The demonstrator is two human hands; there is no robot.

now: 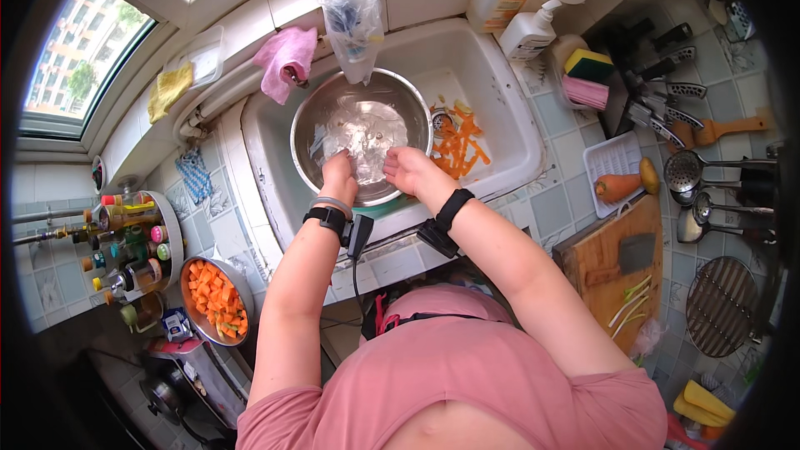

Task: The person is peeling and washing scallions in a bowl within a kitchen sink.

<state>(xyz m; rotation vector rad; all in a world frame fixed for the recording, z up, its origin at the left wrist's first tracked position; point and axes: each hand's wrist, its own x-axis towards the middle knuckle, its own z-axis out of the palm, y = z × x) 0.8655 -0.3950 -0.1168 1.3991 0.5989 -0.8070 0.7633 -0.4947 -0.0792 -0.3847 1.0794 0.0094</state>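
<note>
A round metal basin holding water stands in the white sink, below a plastic bag at the faucet. My left hand is over the basin's near left part, its fingertips at or in the rippling water. Beside it, my right hand reaches over the near right rim, palm turned inward, fingers slightly curled. Neither hand shows anything held. Orange peelings lie in the sink right of the basin, around the drain. A pink cloth hangs at the sink's back left.
On the left stand a bowl of diced carrots and a rack of seasoning bottles. At right are a soap bottle, sponges, a white tray with a carrot, a wooden cutting board with a cleaver, and hanging utensils.
</note>
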